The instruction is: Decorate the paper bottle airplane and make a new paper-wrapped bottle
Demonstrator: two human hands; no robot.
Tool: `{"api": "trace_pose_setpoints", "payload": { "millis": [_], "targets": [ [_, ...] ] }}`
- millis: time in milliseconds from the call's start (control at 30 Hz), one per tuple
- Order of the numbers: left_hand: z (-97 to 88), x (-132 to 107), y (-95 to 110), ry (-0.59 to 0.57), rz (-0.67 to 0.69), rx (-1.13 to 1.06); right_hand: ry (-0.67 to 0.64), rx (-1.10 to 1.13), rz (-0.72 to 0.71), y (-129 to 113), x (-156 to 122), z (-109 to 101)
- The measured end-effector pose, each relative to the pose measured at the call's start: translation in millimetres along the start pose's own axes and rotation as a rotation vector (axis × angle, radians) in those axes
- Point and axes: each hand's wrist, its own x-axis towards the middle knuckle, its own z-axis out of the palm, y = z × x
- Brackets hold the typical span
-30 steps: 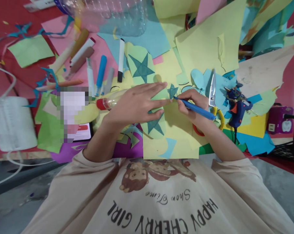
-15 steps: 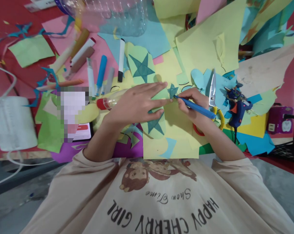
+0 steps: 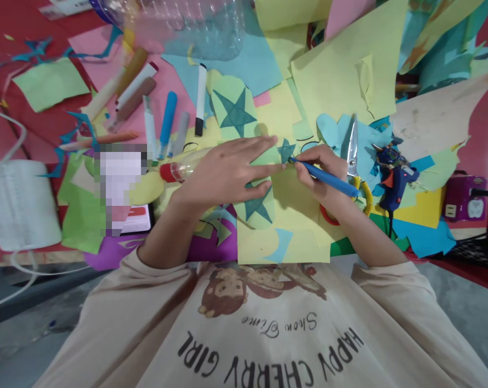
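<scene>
My left hand [image 3: 228, 172] lies flat with fingers stretched out, pressing down a pale green paper strip [image 3: 257, 200] that bears blue stars. A small blue star [image 3: 286, 150] sits just past my fingertips. My right hand [image 3: 321, 171] is closed round a blue marker [image 3: 328, 180], its tip touching the small star's right edge. The strip rests on a yellow sheet [image 3: 300, 226] in front of me. A larger blue star [image 3: 235, 114] shows on green paper farther back.
Scissors [image 3: 352, 148] and a blue glue gun [image 3: 391, 175] lie right of my right hand. Several markers [image 3: 168, 125] lie at back left, near a clear plastic bottle [image 3: 187, 24]. A white spool [image 3: 20, 205] stands at far left. Coloured paper scraps cover the red surface.
The marker tip has shifted very slightly along the small star's edge. My left hand has stayed flat in place.
</scene>
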Motion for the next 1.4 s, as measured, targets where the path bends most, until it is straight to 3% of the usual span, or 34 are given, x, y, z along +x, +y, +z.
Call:
{"api": "trace_pose_setpoints", "payload": {
  "millis": [200,467,867,1000,1200,1400],
  "targets": [
    [0.1,0.3,0.1,-0.013,-0.009,0.016,-0.050,0.022,0.023,-3.2,1.7,-2.3],
    [0.3,-0.7,-1.0,0.002,0.001,-0.031,0.045,0.061,-0.033,-3.0,1.9,1.1],
    [2.9,-0.4,-1.0,0.048,0.015,0.033,-0.036,0.021,0.014,-3.6,2.3,-2.8],
    [3.6,-0.6,-1.6,0.060,0.019,0.003,0.000,0.030,-0.001,-4.6,2.3,-1.4],
    [-1.4,1.0,0.2,-0.010,-0.034,-0.075,0.043,0.085,0.012,-2.5,1.3,2.1],
    [-2.1,1.2,1.5,0.013,-0.016,-0.045,0.017,0.032,-0.007,-1.6,2.5,-0.7]
  ]
}}
